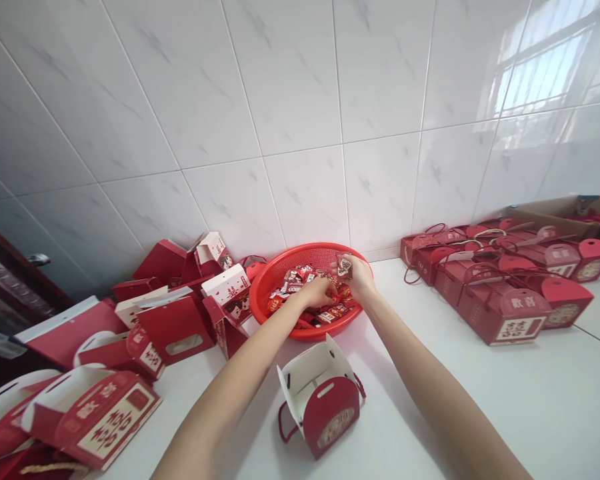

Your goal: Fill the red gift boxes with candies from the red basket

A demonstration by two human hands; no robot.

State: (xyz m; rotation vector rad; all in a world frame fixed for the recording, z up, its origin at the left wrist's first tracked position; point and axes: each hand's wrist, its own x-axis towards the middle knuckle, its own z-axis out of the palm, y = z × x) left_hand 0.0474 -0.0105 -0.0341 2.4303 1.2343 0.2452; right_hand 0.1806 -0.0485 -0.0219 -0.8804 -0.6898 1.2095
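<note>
A red plastic basket [307, 251] full of small wrapped candies [325, 313] stands against the wall. Over the candies, my left hand [321, 292] has its fingers curled down among the wrappers; what they grip is hidden. My right hand [361, 275], at the basket's right rim, is closed on a dark red candy packet [345, 265] held up above the pile. Nearer to me, between my forearms, an open red gift box [334, 410] with a white inside and red cord handles sits on the white table [405, 427].
Several open red boxes [177, 327] crowd the left side, some tilted or overlapping. Closed red gift boxes [503, 310] with cord handles stand in rows on the right. Behind them is a cardboard carton [550, 212]. A white tiled wall [300, 100] bounds the back.
</note>
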